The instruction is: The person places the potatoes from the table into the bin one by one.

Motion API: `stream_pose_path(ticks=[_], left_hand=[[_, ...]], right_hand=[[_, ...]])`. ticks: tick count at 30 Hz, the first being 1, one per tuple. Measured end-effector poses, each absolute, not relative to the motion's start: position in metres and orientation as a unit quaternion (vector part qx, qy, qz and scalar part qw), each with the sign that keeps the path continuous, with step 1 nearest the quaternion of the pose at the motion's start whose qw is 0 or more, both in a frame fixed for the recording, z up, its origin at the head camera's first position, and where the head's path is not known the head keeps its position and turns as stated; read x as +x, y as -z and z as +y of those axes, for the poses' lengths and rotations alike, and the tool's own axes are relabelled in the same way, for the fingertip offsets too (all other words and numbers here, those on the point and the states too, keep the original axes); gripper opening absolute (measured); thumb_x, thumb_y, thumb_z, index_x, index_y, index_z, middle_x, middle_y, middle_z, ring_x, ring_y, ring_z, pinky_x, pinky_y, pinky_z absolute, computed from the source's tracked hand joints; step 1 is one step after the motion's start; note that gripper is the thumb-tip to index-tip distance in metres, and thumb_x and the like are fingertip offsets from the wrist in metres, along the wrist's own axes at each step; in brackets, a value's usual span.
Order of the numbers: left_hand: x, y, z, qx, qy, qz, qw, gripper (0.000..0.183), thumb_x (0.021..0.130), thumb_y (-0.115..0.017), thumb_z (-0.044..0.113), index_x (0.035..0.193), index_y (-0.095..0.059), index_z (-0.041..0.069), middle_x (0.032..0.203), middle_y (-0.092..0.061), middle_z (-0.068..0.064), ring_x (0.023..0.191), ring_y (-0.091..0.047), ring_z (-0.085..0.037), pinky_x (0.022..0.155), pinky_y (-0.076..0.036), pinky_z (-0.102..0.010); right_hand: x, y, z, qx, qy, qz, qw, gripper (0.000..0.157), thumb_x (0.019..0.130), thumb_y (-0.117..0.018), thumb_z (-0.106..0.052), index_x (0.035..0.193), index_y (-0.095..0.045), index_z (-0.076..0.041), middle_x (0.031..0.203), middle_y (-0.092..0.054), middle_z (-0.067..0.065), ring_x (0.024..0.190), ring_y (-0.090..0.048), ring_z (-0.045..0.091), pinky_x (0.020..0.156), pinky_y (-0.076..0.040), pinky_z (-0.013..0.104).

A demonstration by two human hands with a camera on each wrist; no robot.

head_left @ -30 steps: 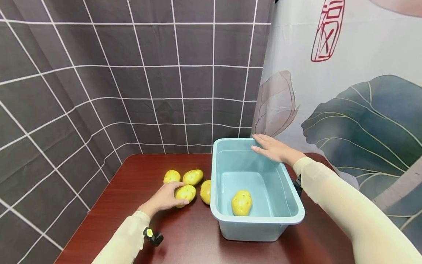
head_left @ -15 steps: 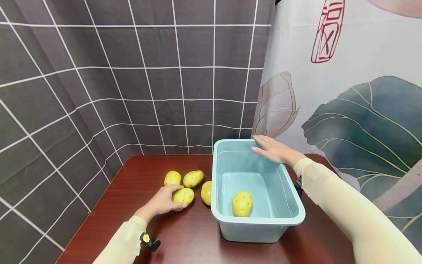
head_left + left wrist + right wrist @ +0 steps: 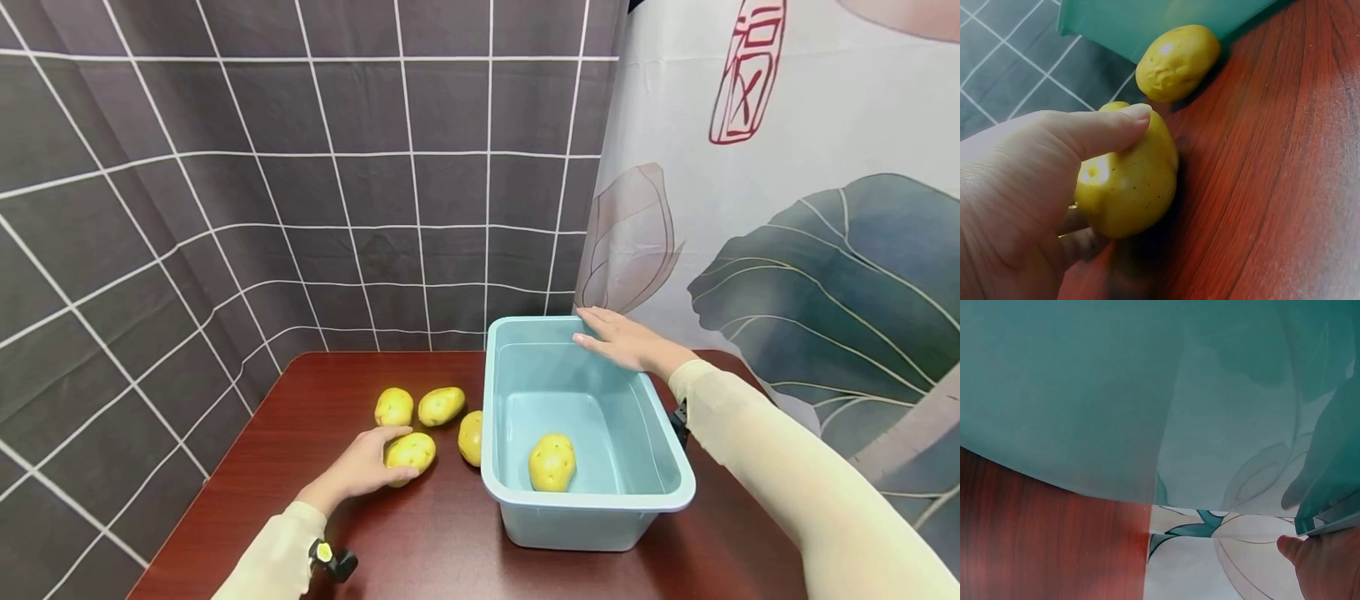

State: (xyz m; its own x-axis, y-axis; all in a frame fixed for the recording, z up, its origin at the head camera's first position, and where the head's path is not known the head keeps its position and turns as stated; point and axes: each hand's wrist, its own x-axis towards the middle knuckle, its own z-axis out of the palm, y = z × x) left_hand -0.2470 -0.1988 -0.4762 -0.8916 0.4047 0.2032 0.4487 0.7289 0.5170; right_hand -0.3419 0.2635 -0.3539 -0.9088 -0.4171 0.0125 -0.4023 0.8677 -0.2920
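Note:
My left hand [image 3: 363, 461] grips a yellow potato [image 3: 411, 451], thumb on one side and fingers curled round the other. The left wrist view shows the held potato [image 3: 1132, 181] close up, with a dark shadow below it. My right hand [image 3: 618, 339] holds the far right rim of a light blue plastic tub [image 3: 588, 502], thumb inside and fingers over the outside. In the right wrist view, part of that hand [image 3: 1329, 562] shows against the rim. Another potato [image 3: 552, 462] lies inside the tub, near its front wall.
Two potatoes, a rounder one [image 3: 394, 407] and a longer one [image 3: 441, 406], lie behind the held one. Another potato [image 3: 471, 438] sits close against the tub's left side. A grid-patterned curtain [image 3: 375, 192] hangs behind the reddish-brown table [image 3: 420, 542].
My left hand has drawn the potato a little left and towards me, away from the other potatoes. The right hand and the tub have stayed in place.

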Motion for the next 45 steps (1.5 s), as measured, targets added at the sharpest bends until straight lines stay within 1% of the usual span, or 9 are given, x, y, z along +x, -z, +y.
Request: stream_pose_path(ticks=[4, 10, 14, 17, 24, 28, 32, 37, 45], left_hand=[[-0.249, 0.480, -0.193, -0.227, 0.303, -0.925, 0.026, 0.072, 0.073, -0.080, 0.048, 0.129, -0.059, 0.007, 0.121, -0.063, -0.003, 0.106, -0.059, -0.018, 0.092, -0.046, -0.041], [-0.255, 0.486, -0.188, -0.216, 0.316, -0.924, 0.013, 0.070, 0.073, -0.080, 0.048, 0.130, -0.059, 0.014, 0.122, -0.062, 0.001, 0.103, -0.058, -0.013, 0.089, -0.047, -0.038], [-0.259, 0.490, -0.186, -0.212, 0.327, -0.921, 0.014, 0.070, 0.071, -0.080, 0.050, 0.129, -0.061, 0.017, 0.122, -0.062, 0.001, 0.106, -0.058, -0.013, 0.090, -0.046, -0.039], [-0.260, 0.492, -0.185, -0.209, 0.338, -0.918, 0.014, 0.069, 0.071, -0.080, 0.051, 0.128, -0.061, 0.016, 0.121, -0.063, 0.001, 0.105, -0.058, -0.014, 0.090, -0.046, -0.038], [-0.258, 0.497, -0.184, -0.198, 0.366, -0.909, 0.006, 0.058, 0.079, -0.075, 0.048, 0.125, -0.060, 0.017, 0.117, -0.062, 0.001, 0.096, -0.058, -0.014, 0.086, -0.046, -0.036], [-0.257, 0.499, -0.183, -0.207, 0.366, -0.907, 0.015, 0.054, 0.081, -0.074, 0.045, 0.125, -0.059, 0.017, 0.115, -0.062, 0.000, 0.094, -0.058, -0.014, 0.083, -0.046, -0.036], [-0.256, 0.501, -0.182, -0.203, 0.366, -0.908, 0.020, 0.055, 0.079, -0.075, 0.046, 0.124, -0.059, 0.018, 0.112, -0.062, 0.002, 0.089, -0.057, -0.013, 0.080, -0.046, -0.034], [-0.256, 0.505, -0.181, -0.201, 0.371, -0.906, 0.037, 0.056, 0.077, -0.077, 0.047, 0.123, -0.060, 0.020, 0.113, -0.063, 0.006, 0.089, -0.057, -0.011, 0.080, -0.046, -0.032], [-0.254, 0.504, -0.179, -0.194, 0.379, -0.903, 0.059, 0.059, 0.077, -0.078, 0.045, 0.126, -0.062, 0.015, 0.116, -0.063, 0.006, 0.092, -0.058, -0.011, 0.083, -0.046, -0.033]], right_hand=[[-0.342, 0.355, 0.264, -0.211, 0.147, 0.966, 0.027, 0.082, 0.095, -0.027, -0.067, 0.155, -0.016, -0.012, 0.159, -0.014, 0.015, 0.144, -0.011, 0.038, 0.112, -0.011, 0.059], [-0.342, 0.357, 0.265, -0.210, 0.151, 0.965, 0.029, 0.082, 0.095, -0.028, -0.067, 0.155, -0.016, -0.013, 0.159, -0.014, 0.013, 0.144, -0.010, 0.037, 0.112, -0.011, 0.059], [-0.343, 0.356, 0.265, -0.211, 0.148, 0.966, 0.026, 0.081, 0.095, -0.028, -0.067, 0.155, -0.015, -0.014, 0.159, -0.014, 0.013, 0.144, -0.010, 0.037, 0.112, -0.010, 0.059], [-0.342, 0.354, 0.264, -0.210, 0.145, 0.967, 0.026, 0.080, 0.095, -0.028, -0.067, 0.155, -0.015, -0.015, 0.159, -0.013, 0.012, 0.144, -0.010, 0.037, 0.112, -0.010, 0.058], [-0.340, 0.352, 0.262, -0.214, 0.144, 0.966, 0.026, 0.080, 0.095, -0.028, -0.066, 0.155, -0.015, -0.014, 0.159, -0.014, 0.012, 0.145, -0.011, 0.037, 0.113, -0.010, 0.057], [-0.340, 0.353, 0.264, -0.212, 0.144, 0.966, 0.024, 0.080, 0.096, -0.028, -0.066, 0.155, -0.015, -0.014, 0.159, -0.014, 0.012, 0.145, -0.011, 0.036, 0.113, -0.010, 0.057], [-0.340, 0.354, 0.265, -0.212, 0.145, 0.966, 0.026, 0.081, 0.096, -0.029, -0.065, 0.155, -0.016, -0.012, 0.159, -0.014, 0.013, 0.145, -0.011, 0.036, 0.112, -0.011, 0.057], [-0.341, 0.354, 0.265, -0.215, 0.143, 0.966, 0.024, 0.080, 0.096, -0.029, -0.065, 0.155, -0.016, -0.011, 0.159, -0.015, 0.013, 0.144, -0.011, 0.037, 0.112, -0.011, 0.057], [-0.341, 0.352, 0.264, -0.212, 0.145, 0.966, 0.030, 0.081, 0.095, -0.029, -0.066, 0.155, -0.015, -0.012, 0.159, -0.014, 0.013, 0.145, -0.010, 0.036, 0.112, -0.010, 0.057]])
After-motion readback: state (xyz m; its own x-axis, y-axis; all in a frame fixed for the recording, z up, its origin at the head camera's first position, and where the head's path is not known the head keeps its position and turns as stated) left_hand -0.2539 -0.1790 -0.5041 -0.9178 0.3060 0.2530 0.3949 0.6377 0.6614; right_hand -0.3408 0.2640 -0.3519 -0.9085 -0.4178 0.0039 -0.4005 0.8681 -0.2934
